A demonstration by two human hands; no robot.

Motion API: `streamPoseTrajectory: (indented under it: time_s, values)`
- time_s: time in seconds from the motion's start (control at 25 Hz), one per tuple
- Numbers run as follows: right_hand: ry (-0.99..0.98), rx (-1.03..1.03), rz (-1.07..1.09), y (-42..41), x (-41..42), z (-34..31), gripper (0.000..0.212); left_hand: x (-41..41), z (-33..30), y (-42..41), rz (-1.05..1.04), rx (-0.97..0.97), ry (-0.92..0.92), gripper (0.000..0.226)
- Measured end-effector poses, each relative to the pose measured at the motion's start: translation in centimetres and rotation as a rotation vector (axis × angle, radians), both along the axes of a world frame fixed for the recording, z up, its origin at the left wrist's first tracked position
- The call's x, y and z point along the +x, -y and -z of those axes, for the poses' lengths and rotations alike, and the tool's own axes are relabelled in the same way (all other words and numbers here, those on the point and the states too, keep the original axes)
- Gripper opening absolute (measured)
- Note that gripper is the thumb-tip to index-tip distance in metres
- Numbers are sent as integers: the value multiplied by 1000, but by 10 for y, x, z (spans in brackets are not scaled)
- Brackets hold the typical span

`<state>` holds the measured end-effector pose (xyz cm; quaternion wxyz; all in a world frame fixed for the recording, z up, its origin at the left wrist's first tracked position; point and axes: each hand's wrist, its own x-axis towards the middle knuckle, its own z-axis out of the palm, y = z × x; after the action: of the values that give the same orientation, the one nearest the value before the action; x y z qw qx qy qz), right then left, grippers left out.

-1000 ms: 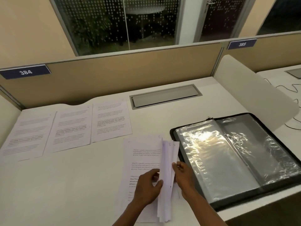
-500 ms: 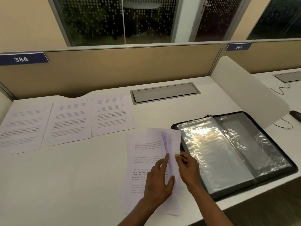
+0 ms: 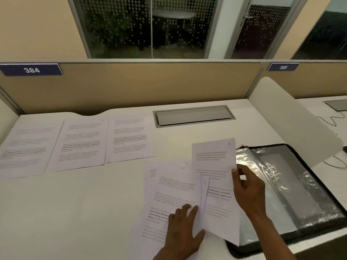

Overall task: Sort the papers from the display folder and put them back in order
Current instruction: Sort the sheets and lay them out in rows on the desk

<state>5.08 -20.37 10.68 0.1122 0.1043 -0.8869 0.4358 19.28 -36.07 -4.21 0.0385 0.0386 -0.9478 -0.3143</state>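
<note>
A loose stack of printed pages (image 3: 169, 186) lies on the white desk in front of me, its top sheet marked 5. My left hand (image 3: 183, 231) rests flat on the stack with straight fingers. My right hand (image 3: 247, 190) pinches the right edge of a sheet marked 4 (image 3: 214, 162), which is lifted and fanned out to the right over the stack. Corners of sheets marked 6 and 8 show between them. The black display folder (image 3: 293, 186) lies open at the right, its clear sleeves glinting. Three sorted pages (image 3: 78, 143) lie side by side at the back left.
A grey cable hatch (image 3: 193, 115) is set into the desk behind the stack. A tan partition (image 3: 131, 85) with label 384 closes the back. A white curved divider (image 3: 293, 121) stands at the right, with cables beyond it on the neighbouring desk.
The upright bundle I was thumbing through has been laid down. My right hand has pulled sheet 4 out to the right, and my left hand has flattened onto the stack.
</note>
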Motion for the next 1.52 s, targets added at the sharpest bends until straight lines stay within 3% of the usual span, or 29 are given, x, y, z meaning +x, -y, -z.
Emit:
streamPoseTrajectory:
  time_s: [0.16, 0.24, 0.36, 0.52, 0.68, 0.96, 1.16, 1.36, 1.52]
  values:
    - [-36, 21, -71, -6, -34, -25, 16, -16, -20, 2, -91, 96, 100, 84]
    - [-32, -1, -136, -4, -50, -40, 13, -33, -32, 7, -157, 259, 170, 81]
    - [24, -66, -254, 1, -76, -61, 13, -80, -62, 26, -301, 471, 132, 54]
    - [51, -165, -338, 12, -114, -74, 14, -149, -103, 64, -406, 838, 224, 71]
    - [69, -236, -338, 33, -160, -74, 15, -199, -125, 94, -372, 1032, 241, 42]
    - [102, -362, -296, 70, -239, -95, 17, -253, -137, 123, -431, 1075, 18, 32]
    - [367, -248, -290, 102, -277, -21, 46, -295, -120, 170, -634, 1069, -7, 32]
    - [550, -271, -184, 138, -277, 64, 55, -306, -87, 207, -779, 736, -12, 36]
    - [557, -206, -205, 170, -277, 90, 59, -300, -61, 215, -744, 538, -44, 38]
